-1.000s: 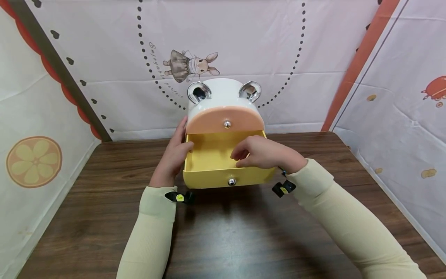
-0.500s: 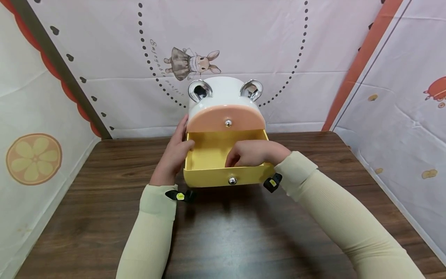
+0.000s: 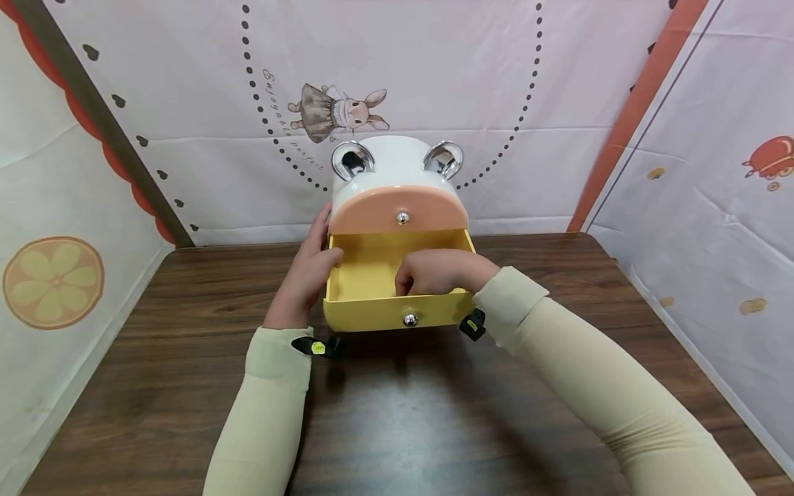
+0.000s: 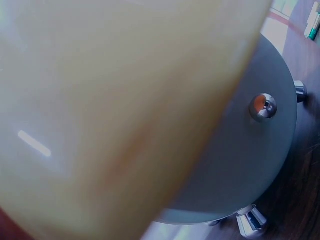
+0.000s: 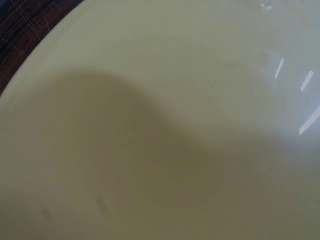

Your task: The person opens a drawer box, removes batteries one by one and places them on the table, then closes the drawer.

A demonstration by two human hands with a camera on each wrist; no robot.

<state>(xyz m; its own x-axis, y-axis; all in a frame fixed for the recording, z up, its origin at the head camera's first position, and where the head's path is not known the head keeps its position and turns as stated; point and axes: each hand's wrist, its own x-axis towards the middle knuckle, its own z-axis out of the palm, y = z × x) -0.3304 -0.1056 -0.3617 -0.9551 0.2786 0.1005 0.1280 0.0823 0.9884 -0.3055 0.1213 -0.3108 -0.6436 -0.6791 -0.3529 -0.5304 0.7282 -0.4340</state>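
Observation:
A small white drawer cabinet [image 3: 393, 162] with round silver eyes and a peach top drawer [image 3: 428, 210] stands toward the table's back. Its yellow drawer [image 3: 366, 314] is pulled out, with a silver knob on the front. My left hand [image 3: 310, 272] holds the left side; its fingers lie along the cabinet and the thumb hooks over the drawer's edge. My right hand [image 3: 437, 270] reaches into the drawer with bent fingers. Its fingertips are hidden behind the front wall, so what they touch cannot be seen. The yellow drawer front [image 5: 150, 100] fills most of the right wrist view.
Below the yellow drawer, the left wrist view shows a grey-green drawer [image 4: 240, 155] with a round knob [image 4: 262, 106] and silver feet [image 4: 251, 221]. The dark wooden table [image 3: 384, 413] runs to a printed cloth backdrop [image 3: 465, 69] behind the cabinet.
My right hand has moved left and lower into the yellow drawer, its fingertips dropping out of sight behind the front wall. The left hand keeps its hold on the side.

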